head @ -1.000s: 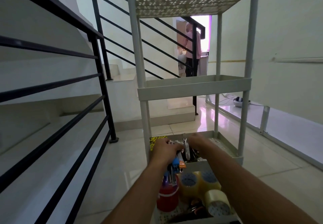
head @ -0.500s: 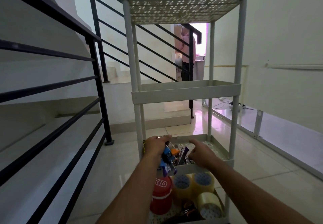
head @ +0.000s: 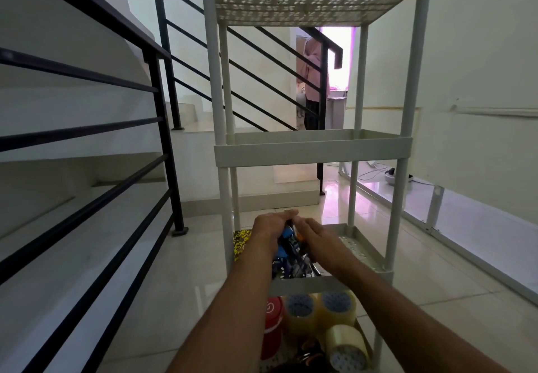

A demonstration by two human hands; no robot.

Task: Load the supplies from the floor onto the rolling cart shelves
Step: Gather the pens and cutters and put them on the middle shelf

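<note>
The rolling cart (head: 313, 151) is matt, off-white plastic, and its top shelf (head: 314, 0) is a perforated lattice. On the left, the railing (head: 164, 145) is black metal with a dull painted finish. The floor (head: 174, 285) is glossy pale tile that mirrors the far light. The near tape rolls (head: 300, 313) are shiny clear yellowish film. The red container (head: 273, 332) and blue supplies (head: 286, 234) look like smooth plastic.

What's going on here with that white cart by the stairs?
A person is loading a white rolling cart. Their left hand grips a bundle of stationery just above the third shelf down, and the right hand rests against it with fairly straight fingers. Three tape rolls and a red container sit on the bottom shelf.
</note>
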